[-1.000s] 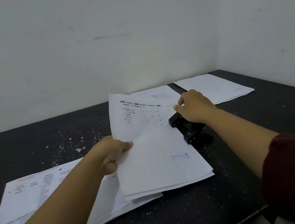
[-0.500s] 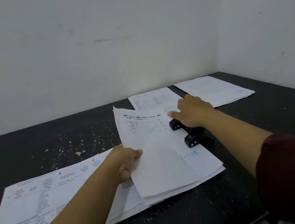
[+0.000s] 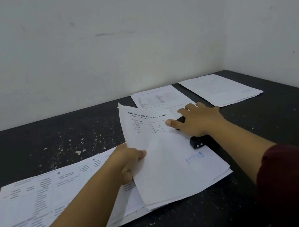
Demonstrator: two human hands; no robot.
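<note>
Paper sheaf (image 3: 173, 165) pinched by left fingers (image 3: 141, 153); right fingers (image 3: 172, 123) (straight) press the punch (image 3: 197, 142).

left hand (image 3: 131, 162): grips left edge of paper sheaf (image 3: 175, 174), far end lifted | right hand (image 3: 199, 120): fingers spread, pressing black hole punch (image 3: 197, 142) at sheaf's right edge | large printed sheet (image 3: 40, 202): under sheaf, tabletop (image 3: 50, 143) near-left | far sheet (image 3: 157, 97), corner sheet (image 3: 220, 88): far-right corner, flat
</note>
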